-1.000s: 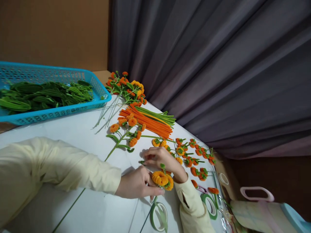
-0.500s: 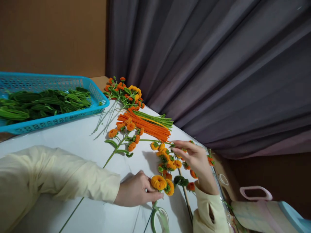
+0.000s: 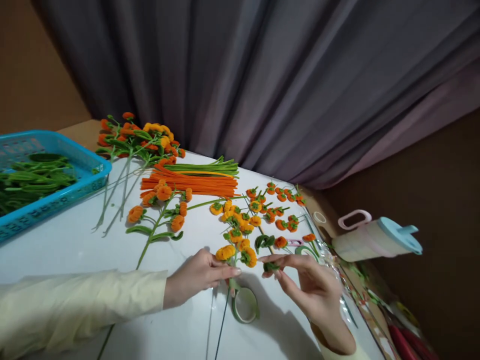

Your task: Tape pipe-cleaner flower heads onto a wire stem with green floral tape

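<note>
One blue basket (image 3: 90, 182), cut off at far left; leaves (image 3: 41, 177) inside overlap, can't count. Bare white tabletop (image 3: 82, 255) between it and my left sleeve. One orange-flower sprig (image 3: 156, 222) lies beyond my left hand (image 3: 197, 275), which pinches the yellow-flower spray (image 3: 235, 235) low on its stem; exact grip hidden by fingers, blooms overlap. One tape roll (image 3: 236, 312) just below. Right hand (image 3: 313, 282): thumb and fingertips pinching one dark green piece (image 3: 270, 267), apart from the spray. One lidded cup (image 3: 356, 242) past the right table edge.
</note>
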`<state>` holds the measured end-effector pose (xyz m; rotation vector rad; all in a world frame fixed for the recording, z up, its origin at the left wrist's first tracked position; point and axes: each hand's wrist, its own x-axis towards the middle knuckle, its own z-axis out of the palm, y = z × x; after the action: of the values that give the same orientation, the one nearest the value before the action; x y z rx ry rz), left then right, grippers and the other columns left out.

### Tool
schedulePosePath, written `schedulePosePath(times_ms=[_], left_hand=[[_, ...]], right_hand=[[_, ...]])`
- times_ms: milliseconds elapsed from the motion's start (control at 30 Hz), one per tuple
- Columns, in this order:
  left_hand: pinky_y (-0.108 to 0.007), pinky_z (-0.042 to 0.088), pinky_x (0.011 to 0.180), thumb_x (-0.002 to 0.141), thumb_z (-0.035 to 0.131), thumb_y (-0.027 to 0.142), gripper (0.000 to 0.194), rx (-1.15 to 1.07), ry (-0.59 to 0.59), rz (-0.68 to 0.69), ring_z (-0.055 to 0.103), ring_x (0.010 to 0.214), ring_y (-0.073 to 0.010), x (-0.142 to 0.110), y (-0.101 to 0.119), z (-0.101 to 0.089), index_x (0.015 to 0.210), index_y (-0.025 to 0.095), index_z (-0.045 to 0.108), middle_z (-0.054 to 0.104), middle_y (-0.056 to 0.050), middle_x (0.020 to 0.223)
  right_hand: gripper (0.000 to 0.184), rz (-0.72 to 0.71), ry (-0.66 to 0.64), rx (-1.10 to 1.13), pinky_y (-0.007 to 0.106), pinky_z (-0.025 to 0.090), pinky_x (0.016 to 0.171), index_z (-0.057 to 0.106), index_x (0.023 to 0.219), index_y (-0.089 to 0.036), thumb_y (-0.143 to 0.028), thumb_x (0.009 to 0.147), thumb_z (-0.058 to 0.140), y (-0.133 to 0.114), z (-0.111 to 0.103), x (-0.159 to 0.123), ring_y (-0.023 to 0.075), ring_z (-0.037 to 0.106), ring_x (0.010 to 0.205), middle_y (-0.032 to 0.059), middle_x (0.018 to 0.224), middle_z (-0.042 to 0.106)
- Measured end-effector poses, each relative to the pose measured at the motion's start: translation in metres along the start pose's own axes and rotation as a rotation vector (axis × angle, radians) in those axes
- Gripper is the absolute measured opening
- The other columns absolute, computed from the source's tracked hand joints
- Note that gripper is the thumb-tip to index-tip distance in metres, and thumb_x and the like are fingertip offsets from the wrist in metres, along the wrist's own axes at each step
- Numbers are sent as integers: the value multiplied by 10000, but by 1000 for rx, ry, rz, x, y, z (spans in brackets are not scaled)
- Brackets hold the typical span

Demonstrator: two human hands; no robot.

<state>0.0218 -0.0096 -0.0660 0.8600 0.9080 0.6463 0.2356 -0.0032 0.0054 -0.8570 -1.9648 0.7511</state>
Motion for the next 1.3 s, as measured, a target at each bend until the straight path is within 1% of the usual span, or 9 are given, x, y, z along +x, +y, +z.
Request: schedulePosePath(times_ms=[167,267,367,433,567,667,867,1100,1300], left_hand=[[-184,241,453,635,754,469,392,-53,-11,8,477,517,-66,-3,9,5,801,120,687,631,-2,653],[-200,180,414,633,748,483,381,-16,-22,33,360,411,-42,-5,12,7,677,121,638,520,47,496],[-225,131,398,697,684,512,406,53,-42,84,233,356,-37,-5,12,5,585,137,575,356,92,376],[-240,134,403,739,637,522,458,117,-41,111,219,352,-42,-5,10,3,504,154,500,308,91,353],[-247,200,436,757,609,524,533,198,9,104,265,370,-52,-4,9,2,414,177,395,321,70,355],[-243,205,444,730,626,526,518,183,15,89,256,387,-56,-4,13,5,411,170,429,311,73,362],[-238,164,441,705,665,498,482,106,31,79,197,420,-51,-4,15,7,442,162,443,300,81,414],[-228,224,477,765,655,395,446,77,22,142,164,459,-59,-3,10,6,443,157,458,218,94,444],[-225,296,545,795,628,337,318,128,-17,226,257,516,-76,-3,13,6,550,136,608,364,60,513]], right_hand=[[309,-80,43,-47,327,587,663,641,1008,-244,-29,795,576,6,19,-11,219,715,751,69,923,741],[271,-74,25,-57,319,583,715,682,973,-228,-50,810,556,7,28,-9,215,711,796,69,910,745],[223,-67,41,-33,324,567,718,701,924,-218,-70,814,574,7,34,-9,208,691,798,73,880,738],[201,-96,56,-50,335,543,689,711,898,-215,-77,805,598,9,37,-9,199,657,764,74,844,717],[164,-136,65,-114,350,491,662,715,850,-221,-95,803,621,16,40,-12,187,590,716,51,755,673],[162,-143,71,-138,353,481,649,710,848,-217,-97,812,607,20,42,-15,183,582,693,46,743,665],[150,0,122,-79,261,518,582,706,828,-161,-48,797,613,19,47,-21,163,615,689,76,770,637],[206,-153,100,-219,284,512,576,684,896,-142,-18,821,537,18,45,-23,178,605,692,100,791,652],[188,-41,78,-167,235,523,567,685,857,-179,-51,828,551,16,46,-22,145,625,671,66,787,648]])
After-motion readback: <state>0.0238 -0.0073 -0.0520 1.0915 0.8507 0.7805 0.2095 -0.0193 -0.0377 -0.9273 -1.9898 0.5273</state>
